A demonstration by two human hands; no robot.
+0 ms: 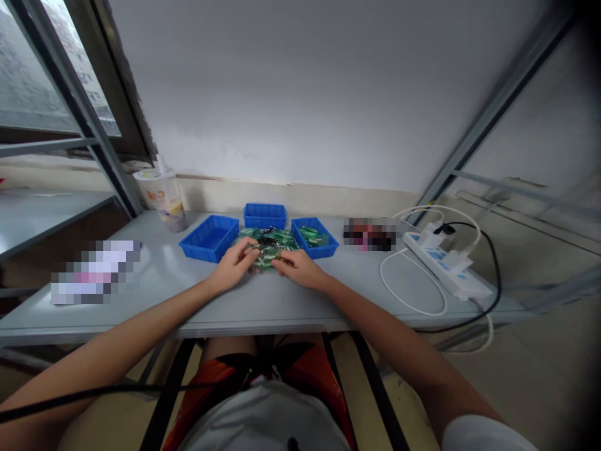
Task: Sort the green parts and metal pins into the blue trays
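- Head view: a loose pile of small, glossy green pieces point(267, 258) lies on the tabletop point(282, 307), between the left blue tray point(209, 239) and the right blue tray point(323, 252), just in front of the back blue tray point(265, 219).
- More green packets point(312, 237) sit inside the right blue tray.
- The left hand point(231, 268) is at the pile's left side, fingers curled inward; whether they pinch a piece, I cannot tell.
- The right hand point(301, 268) is at the pile's near right side, fingers and thumb drawn close together; any grip is too small to make out.
- Each piece looks light, and the shine suggests slippery plastic that could slide over its neighbours; stiffness and fragility do not show.
- A gentle pinch at one end, taken from the pile's top, seems the surest hold.
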